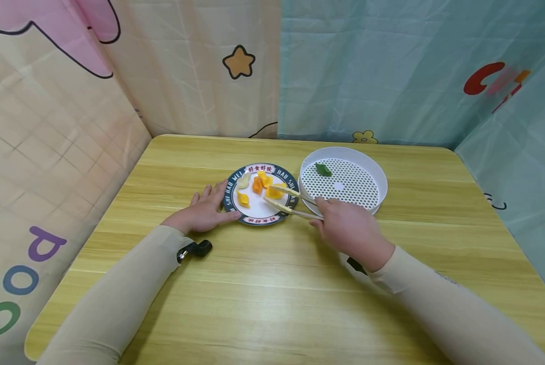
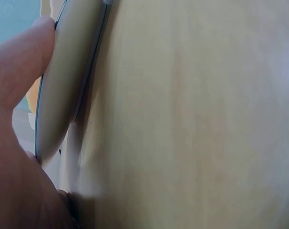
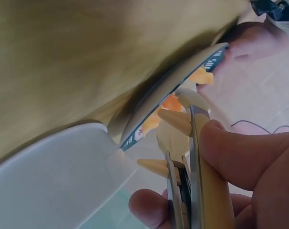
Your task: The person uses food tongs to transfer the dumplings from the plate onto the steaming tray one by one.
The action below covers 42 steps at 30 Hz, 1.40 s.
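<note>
Yellow piece [image 1: 274, 193] on the right part of the plate [image 1: 256, 209], between the two tips of the tongs [image 1: 285, 190]. Tips stand apart, one on its far side, one on its near side; whether they press on it, cannot tell.

Right hand [image 1: 352, 227] reaches in from lower right, back of hand uppermost, thumb and fingers clamped about the tongs. Its arm runs slantwise to the frame's corner. Left hand [image 1: 203, 211] at the plate's left side: fingers spread and fairly straight, pointing away from the body, thumb laid against the near-left rim. The left wrist view has the thumb on the rim's edge.

Piece itself: bright yellow, folded and ruffled, partly covered by the tongs. Tongs pale yellow at the tips, metallic along the arms. Plate round, white in the middle, dark teal band with white capitals and red characters.

Also on the plate: a second yellow piece [image 1: 265, 179] toward the far side, an orange piece [image 1: 257, 186] by it, a pale piece [image 1: 243, 181] far left, a small yellow piece [image 1: 242, 199] near left.

Just right of the plate, a white perforated tray [image 1: 382, 180] holding one green piece [image 1: 323, 170]. All on a wood-grain table [image 1: 254, 284]; printed curtains [image 1: 368, 76] behind.
</note>
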Motion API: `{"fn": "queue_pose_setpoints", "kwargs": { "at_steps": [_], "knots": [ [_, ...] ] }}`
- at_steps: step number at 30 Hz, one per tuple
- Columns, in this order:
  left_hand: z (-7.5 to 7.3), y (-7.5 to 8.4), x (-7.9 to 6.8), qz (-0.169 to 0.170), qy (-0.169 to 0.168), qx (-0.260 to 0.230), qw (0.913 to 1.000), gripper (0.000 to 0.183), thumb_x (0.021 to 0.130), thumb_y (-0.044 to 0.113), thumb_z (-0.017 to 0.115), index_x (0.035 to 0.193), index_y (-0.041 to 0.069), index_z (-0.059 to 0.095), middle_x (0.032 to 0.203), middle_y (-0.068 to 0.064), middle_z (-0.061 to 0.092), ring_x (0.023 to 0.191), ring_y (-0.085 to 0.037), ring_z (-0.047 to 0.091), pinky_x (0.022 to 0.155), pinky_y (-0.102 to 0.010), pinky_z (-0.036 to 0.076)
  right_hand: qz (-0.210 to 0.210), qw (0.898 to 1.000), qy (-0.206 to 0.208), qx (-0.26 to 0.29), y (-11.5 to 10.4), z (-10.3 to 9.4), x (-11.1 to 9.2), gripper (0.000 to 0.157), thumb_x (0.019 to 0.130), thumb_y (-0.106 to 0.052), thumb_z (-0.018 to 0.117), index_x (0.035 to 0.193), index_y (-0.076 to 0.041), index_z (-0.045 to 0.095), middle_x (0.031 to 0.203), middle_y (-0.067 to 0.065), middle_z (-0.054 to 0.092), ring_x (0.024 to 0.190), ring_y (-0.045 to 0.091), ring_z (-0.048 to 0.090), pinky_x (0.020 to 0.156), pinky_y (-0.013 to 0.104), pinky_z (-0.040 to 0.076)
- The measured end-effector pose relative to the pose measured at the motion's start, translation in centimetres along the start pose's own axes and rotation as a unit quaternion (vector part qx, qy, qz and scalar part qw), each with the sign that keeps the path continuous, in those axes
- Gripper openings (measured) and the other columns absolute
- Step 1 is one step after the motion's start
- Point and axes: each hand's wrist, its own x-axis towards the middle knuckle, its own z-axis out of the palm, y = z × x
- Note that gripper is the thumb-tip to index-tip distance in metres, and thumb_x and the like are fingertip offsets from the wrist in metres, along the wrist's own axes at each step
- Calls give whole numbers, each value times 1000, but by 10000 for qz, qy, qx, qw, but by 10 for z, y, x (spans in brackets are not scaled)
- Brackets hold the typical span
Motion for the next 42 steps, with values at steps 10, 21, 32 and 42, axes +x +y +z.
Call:
{"fn": "queue_pose_setpoints", "kwargs": {
  "at_steps": [10, 21, 32, 42],
  "knots": [
    [-3, -1, -7, -93, -1, 3, 10000, 116, 95, 79, 52, 169, 22, -16, 178, -15, -9, 162, -48, -14, 127, -69, -12, -145, 9993, 66, -348, 7, -15, 7, 40, 96, -38, 77, 121, -9, 66, 85, 6, 70, 68, 24, 65, 52, 41, 53],
    [-4, -1, -6, -89, 23, 40, 9999, 116, 94, 80, 51, 169, 22, -16, 178, -14, -9, 162, -48, -14, 127, -69, -11, -575, 9965, 215, -575, 17, -27, 18, 37, 87, -31, 87, 116, -14, 71, 90, 1, 77, 66, 21, 67, 51, 42, 52],
    [-2, -2, -3, -46, 19, 55, 10000, 117, 94, 81, 52, 169, 23, -17, 178, -14, -9, 162, -48, -14, 127, -68, -12, -369, 9961, -346, -724, 17, -40, 36, 41, 90, -32, 85, 125, -15, 72, 98, 2, 79, 74, 22, 70, 55, 42, 56],
    [0, 0, -2, -24, 21, 41, 10000, 116, 94, 81, 51, 169, 22, -16, 178, -16, -8, 162, -48, -13, 127, -69, -12, -416, 9940, -335, -955, 19, -45, 45, 36, 90, -29, 85, 120, -16, 71, 92, 2, 75, 75, 23, 70, 51, 43, 53]
  ]
}}
